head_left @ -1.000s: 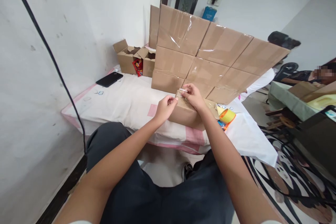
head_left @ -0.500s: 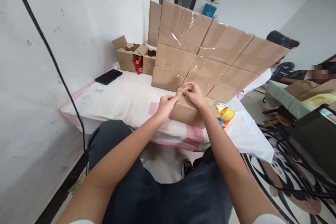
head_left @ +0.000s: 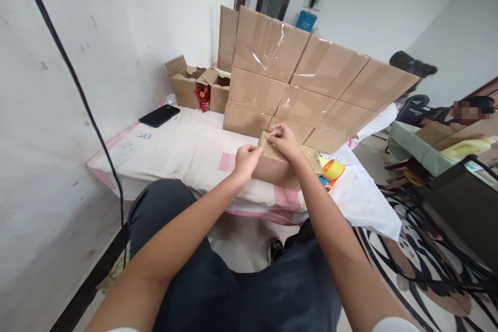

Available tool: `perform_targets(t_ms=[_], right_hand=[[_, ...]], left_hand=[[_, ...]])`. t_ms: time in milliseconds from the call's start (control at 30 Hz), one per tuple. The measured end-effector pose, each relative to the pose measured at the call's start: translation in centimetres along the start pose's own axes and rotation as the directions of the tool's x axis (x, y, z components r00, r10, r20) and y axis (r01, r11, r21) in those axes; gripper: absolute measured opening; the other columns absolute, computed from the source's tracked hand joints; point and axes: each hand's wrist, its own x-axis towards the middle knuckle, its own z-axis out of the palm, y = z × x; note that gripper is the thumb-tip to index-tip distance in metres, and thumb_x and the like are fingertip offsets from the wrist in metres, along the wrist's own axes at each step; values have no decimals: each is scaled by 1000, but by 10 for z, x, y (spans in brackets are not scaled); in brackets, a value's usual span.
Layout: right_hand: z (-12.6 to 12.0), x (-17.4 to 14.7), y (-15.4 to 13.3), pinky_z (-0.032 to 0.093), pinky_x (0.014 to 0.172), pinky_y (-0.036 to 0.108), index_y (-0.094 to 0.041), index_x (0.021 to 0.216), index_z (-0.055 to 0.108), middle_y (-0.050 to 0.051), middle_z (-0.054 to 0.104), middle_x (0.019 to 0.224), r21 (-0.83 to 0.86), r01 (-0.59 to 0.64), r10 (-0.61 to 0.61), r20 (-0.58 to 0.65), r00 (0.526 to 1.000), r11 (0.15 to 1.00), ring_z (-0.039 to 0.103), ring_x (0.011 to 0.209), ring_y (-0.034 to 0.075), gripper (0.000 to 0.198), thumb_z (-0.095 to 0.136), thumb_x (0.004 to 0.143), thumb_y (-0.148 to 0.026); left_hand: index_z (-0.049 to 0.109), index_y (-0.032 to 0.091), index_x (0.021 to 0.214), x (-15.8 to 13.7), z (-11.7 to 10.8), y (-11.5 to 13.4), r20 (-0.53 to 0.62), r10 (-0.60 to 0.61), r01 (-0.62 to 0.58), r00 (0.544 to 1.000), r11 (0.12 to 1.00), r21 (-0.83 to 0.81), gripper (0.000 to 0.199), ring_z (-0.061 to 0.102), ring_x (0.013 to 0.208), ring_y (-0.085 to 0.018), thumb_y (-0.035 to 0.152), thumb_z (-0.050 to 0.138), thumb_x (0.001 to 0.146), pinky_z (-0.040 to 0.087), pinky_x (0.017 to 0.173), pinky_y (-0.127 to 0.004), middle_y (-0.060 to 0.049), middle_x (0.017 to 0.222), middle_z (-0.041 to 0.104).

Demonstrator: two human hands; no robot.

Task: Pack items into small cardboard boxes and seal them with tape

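Observation:
A small taped cardboard box (head_left: pixel 275 171) lies on the cloth-covered table, right in front of me. My left hand (head_left: pixel 248 161) is closed at its left end, thumb and fingers pinching the upper edge. My right hand (head_left: pixel 285 141) reaches over the box top, with its fingers pinched together at the same end. Shiny clear tape covers the top face, and the right fingertips seem to grip the tape there. The fingers hide that end of the box in part. Beside the box's right end sits a yellow-and-orange tape roll (head_left: pixel 333 169).
A wall of stacked cardboard boxes (head_left: pixel 307 98) rises just behind the small box. Two open boxes (head_left: pixel 187 88) with a red packet (head_left: pixel 203 97) stand back left, near a black phone (head_left: pixel 159 115). A black cable (head_left: pixel 78 83) hangs at left. Another person sits far right.
My view has shifted slightly. Both hands stay at the box's left end, and the clear strip that stood up by the right fingertips shows less now.

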Motion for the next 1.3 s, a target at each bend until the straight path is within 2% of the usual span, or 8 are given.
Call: perform_targets(t_ms=[333,733,1033,1200,1300], right_hand=[[0,1,2,45,63,28,-24,88,47,-4,65,66,-65,16,-17,-19,1000,998,61,63,14,41,78,65,-38],[2,0,1,45,64,28,-23,89,46,-3,66,66,-75,26,-28,-24,999,997,61,62,14,34,73,69,-28],[3,2,8,44,66,30,-24,90,48,-5,61,69,-277,87,-109,-66,992,957,52,62,14,28,66,69,-20],[4,-1,1,44,70,31,-23,89,52,-3,59,73,-394,122,-164,-74,984,911,51,66,15,25,66,69,-18],[4,-4,-4,44,73,32,-22,86,56,0,57,77,-479,169,-208,-30,978,862,50,68,16,16,64,73,-17]], left_hand=[[41,21,49,1,-2,-1,18,-103,103,995,995,-17,36,31,47,-8,27,67,72,21,51,-26,8,46,33],[42,20,50,0,-3,0,-5,-75,75,997,997,-10,33,29,48,-7,24,67,71,20,51,-26,8,47,35],[39,22,50,0,-5,0,15,-61,61,998,998,23,34,31,47,-8,29,66,70,22,49,-26,7,48,34],[40,22,52,3,-7,-4,37,-27,24,999,995,94,33,34,48,-9,31,63,74,25,51,-26,6,49,36],[49,21,60,4,-11,-6,13,48,-49,999,986,159,23,47,60,-13,29,65,75,37,60,-28,3,59,49]])
